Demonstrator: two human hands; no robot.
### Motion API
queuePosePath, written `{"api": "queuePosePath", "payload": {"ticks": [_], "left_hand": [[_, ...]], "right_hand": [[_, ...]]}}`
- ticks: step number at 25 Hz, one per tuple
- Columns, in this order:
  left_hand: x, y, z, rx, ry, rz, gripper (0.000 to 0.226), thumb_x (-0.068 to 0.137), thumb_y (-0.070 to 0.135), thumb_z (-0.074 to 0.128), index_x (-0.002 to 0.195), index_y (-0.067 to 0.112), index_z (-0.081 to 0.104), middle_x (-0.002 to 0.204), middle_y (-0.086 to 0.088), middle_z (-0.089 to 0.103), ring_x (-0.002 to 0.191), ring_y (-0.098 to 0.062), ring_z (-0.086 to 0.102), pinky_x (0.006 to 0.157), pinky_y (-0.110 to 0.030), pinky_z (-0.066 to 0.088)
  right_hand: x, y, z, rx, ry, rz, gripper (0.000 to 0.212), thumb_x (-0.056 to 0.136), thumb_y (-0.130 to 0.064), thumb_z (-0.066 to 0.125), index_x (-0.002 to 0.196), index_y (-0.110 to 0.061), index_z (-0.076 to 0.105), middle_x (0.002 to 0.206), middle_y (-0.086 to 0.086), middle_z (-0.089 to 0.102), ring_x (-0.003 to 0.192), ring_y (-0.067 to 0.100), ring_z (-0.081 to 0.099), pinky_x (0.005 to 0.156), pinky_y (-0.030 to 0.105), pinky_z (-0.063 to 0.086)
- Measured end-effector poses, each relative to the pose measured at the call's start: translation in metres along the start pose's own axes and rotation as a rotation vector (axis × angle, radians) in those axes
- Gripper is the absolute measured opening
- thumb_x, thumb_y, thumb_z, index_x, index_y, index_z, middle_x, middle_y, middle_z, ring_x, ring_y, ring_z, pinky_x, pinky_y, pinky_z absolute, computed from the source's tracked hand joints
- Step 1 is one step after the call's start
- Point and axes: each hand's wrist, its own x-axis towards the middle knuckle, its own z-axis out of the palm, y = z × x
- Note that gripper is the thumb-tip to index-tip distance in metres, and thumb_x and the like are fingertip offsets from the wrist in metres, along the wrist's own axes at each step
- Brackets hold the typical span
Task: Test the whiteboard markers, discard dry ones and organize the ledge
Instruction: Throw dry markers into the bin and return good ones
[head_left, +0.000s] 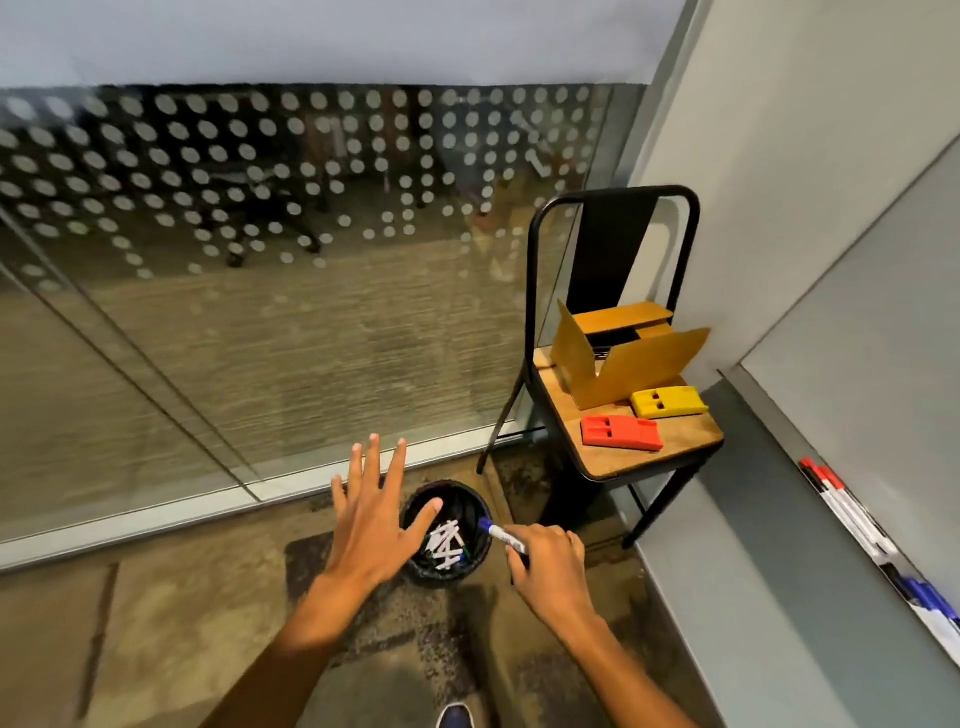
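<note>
- Nearest the camera, a dark shoe tip is seen on the floor, at the bottom edge of the view.
- Right hand: curled round a blue-capped marker, whose cap end is held over the right rim of the black bin.
- Left hand: fingers straight and spread, nothing grasped; it is held above the bin's left rim.
- Discarded markers are seen heaped at the bottom of the bin.
- Step judged: a dry marker is about to be dropped. For a clean drop, the marker should be carried toward the bin's centre before the grip is loosened, so the rim is not struck.
- Red-capped markers and blue markers are laid along the whiteboard ledge, well apart from the bin.
- On the chair seat: an open cardboard box at the back, a yellow block and a red block toward the front edge.
</note>
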Motion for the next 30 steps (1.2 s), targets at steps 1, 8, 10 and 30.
{"api": "queuePosePath", "payload": {"ticks": [1, 8, 10, 30], "left_hand": [[0.0, -0.004, 0.002, 0.0, -0.003, -0.008, 0.092, 0.084, 0.08, 0.024, 0.158, 0.029, 0.006, 0.164, -0.005, -0.01, 0.15, -0.027, -0.012, 0.117, -0.059, 0.005], [0.009, -0.026, 0.002, 0.052, -0.009, -0.103, 0.092, 0.083, 0.081, 0.02, 0.157, 0.029, -0.001, 0.159, -0.004, -0.02, 0.149, -0.028, -0.016, 0.114, -0.053, -0.007], [0.014, -0.028, -0.001, 0.06, -0.012, -0.11, 0.093, 0.084, 0.081, 0.019, 0.157, 0.029, -0.002, 0.16, -0.006, -0.018, 0.15, -0.029, -0.015, 0.115, -0.056, -0.006], [0.034, 0.146, 0.034, -0.007, -0.081, 0.427, 0.09, 0.086, 0.078, 0.026, 0.158, 0.028, 0.005, 0.164, -0.006, -0.01, 0.15, -0.027, -0.014, 0.117, -0.06, 0.004]], "right_hand": [[0.005, -0.002, 0.005, -0.017, -0.016, 0.008, 0.028, 0.093, -0.03, 0.056, 0.119, -0.038, 0.064, 0.106, -0.009, 0.069, 0.107, 0.021, 0.058, 0.102, 0.044, 0.038], [0.063, -0.025, 0.036, -0.065, -0.104, -0.02, 0.038, 0.093, -0.034, 0.055, 0.13, -0.037, 0.057, 0.121, -0.008, 0.065, 0.117, 0.02, 0.055, 0.107, 0.045, 0.035], [0.074, -0.023, 0.037, -0.084, -0.112, 0.002, 0.041, 0.092, -0.034, 0.058, 0.133, -0.037, 0.055, 0.126, -0.009, 0.062, 0.121, 0.02, 0.053, 0.11, 0.047, 0.032], [-0.019, 0.075, -0.086, 0.045, 0.348, 0.242, 0.067, 0.09, -0.056, 0.056, 0.148, -0.032, 0.035, 0.158, 0.002, 0.03, 0.146, 0.024, 0.024, 0.121, 0.05, 0.019]]}}
